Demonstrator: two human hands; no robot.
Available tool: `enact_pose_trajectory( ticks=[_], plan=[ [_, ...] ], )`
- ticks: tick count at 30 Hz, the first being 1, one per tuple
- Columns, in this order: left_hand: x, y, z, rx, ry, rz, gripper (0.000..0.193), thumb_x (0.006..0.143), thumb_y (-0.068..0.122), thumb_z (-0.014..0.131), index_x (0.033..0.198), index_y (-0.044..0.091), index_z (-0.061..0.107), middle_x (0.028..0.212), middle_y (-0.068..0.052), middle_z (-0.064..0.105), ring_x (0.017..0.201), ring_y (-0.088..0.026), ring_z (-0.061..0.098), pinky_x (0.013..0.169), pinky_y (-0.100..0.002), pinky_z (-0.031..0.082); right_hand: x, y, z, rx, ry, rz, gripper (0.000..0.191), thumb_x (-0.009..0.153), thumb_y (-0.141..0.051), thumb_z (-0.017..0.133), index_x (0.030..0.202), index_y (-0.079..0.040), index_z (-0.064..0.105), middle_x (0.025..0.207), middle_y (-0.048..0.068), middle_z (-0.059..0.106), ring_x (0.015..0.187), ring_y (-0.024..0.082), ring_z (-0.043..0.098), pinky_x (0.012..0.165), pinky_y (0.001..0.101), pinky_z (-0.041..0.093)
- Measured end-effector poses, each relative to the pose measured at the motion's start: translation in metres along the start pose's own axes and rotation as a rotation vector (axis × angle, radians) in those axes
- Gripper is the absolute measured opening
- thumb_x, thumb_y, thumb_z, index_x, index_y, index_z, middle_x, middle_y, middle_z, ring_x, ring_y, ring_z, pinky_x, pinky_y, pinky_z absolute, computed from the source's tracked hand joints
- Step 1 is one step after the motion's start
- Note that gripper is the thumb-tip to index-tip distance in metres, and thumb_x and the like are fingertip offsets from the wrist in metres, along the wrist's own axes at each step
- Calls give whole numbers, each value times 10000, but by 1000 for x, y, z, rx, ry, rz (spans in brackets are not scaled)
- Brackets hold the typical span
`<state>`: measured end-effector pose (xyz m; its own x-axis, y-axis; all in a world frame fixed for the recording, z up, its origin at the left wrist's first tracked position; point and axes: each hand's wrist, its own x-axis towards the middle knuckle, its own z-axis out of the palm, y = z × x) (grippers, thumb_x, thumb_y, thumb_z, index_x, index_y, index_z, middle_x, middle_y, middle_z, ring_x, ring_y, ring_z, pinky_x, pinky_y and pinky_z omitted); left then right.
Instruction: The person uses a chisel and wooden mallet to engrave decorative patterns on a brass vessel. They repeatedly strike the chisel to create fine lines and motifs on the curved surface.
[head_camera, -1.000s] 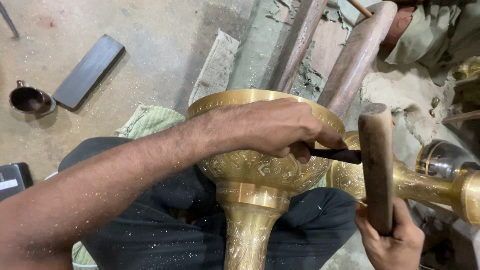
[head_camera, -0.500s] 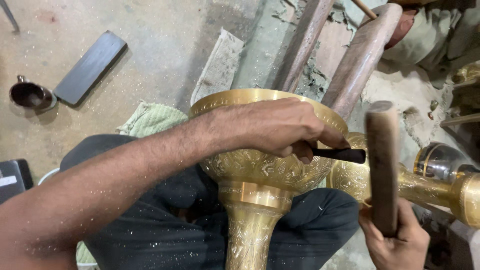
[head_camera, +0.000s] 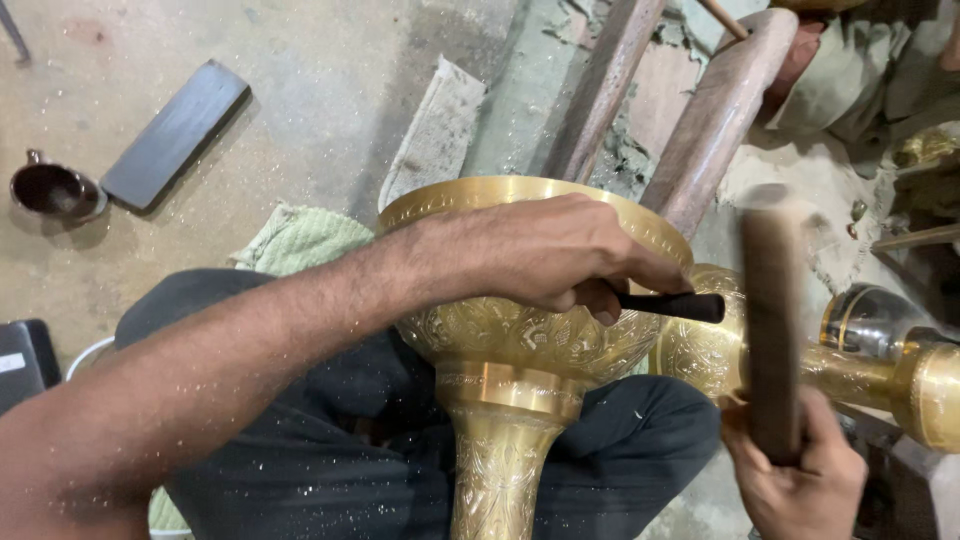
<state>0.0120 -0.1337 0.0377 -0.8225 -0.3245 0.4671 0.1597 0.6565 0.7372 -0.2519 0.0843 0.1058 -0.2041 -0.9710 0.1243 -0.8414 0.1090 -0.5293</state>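
Note:
A large engraved brass goblet-shaped vessel (head_camera: 520, 345) rests on my lap, bowl toward the top of the view, stem toward me. My left hand (head_camera: 545, 250) lies across the bowl's rim and grips a short dark chisel (head_camera: 675, 305) whose tip points right along the bowl's side. My right hand (head_camera: 800, 480) holds a wooden mallet (head_camera: 772, 320) upright, blurred by motion, just right of the chisel's end.
A second brass piece (head_camera: 880, 370) lies to the right. Two wooden beams (head_camera: 705, 120) slant behind the bowl. On the dusty floor lie a dark flat slab (head_camera: 175, 135), a small dark cup (head_camera: 55, 190), a grey block (head_camera: 432, 130) and a green cloth (head_camera: 300, 240). Another person's clothing (head_camera: 860, 80) is at top right.
The mallet in my right hand has swung and is now blurred, its head shifted slightly. My left hand and the chisel stay on the bowl.

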Motion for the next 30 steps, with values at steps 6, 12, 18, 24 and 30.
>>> enact_pose_trajectory(
  ticks=[6, 12, 18, 24, 30],
  plan=[
    [-3, 2, -1, -23, 20, -48, 521, 858, 58, 775, 1352, 148, 637, 1169, -76, 764, 923, -122, 783, 744, -259, 674, 7, -3, -7, -191, -46, -3, 186, 880, -18, 797, 914, 24, 619, 737, 108, 621, 541, 141, 601, 568, 271, 490],
    [-5, 0, 0, -29, 18, -14, 519, 869, 45, 759, 1360, 153, 631, 1219, -78, 746, 962, -121, 776, 756, -246, 680, 9, -14, 2, 162, 86, 30, 327, 890, -38, 775, 1144, 18, 577, 800, 87, 651, 664, 100, 637, 604, 256, 516],
    [-8, 1, 2, -33, 57, -1, 515, 875, 67, 763, 1366, 158, 635, 1192, -69, 762, 963, -119, 775, 791, -250, 670, 7, -5, -7, 72, 55, 19, 336, 873, -9, 792, 1147, 19, 599, 789, 71, 618, 647, 110, 619, 585, 265, 501],
    [-7, 3, 0, -13, -9, -73, 513, 885, 101, 768, 1373, 168, 624, 1148, -51, 777, 910, -107, 781, 741, -257, 665, 9, -10, -2, 160, -5, -11, 208, 869, -25, 780, 1024, -8, 643, 805, 48, 689, 733, 85, 682, 702, 256, 546],
    [-7, 3, 0, -37, -19, -56, 507, 884, 58, 743, 1367, 147, 617, 1182, -59, 755, 895, -102, 781, 686, -244, 677, 6, -15, -2, -64, -13, 71, 186, 848, 7, 781, 986, 11, 657, 772, 92, 666, 711, 142, 644, 655, 294, 523]
  ],
)
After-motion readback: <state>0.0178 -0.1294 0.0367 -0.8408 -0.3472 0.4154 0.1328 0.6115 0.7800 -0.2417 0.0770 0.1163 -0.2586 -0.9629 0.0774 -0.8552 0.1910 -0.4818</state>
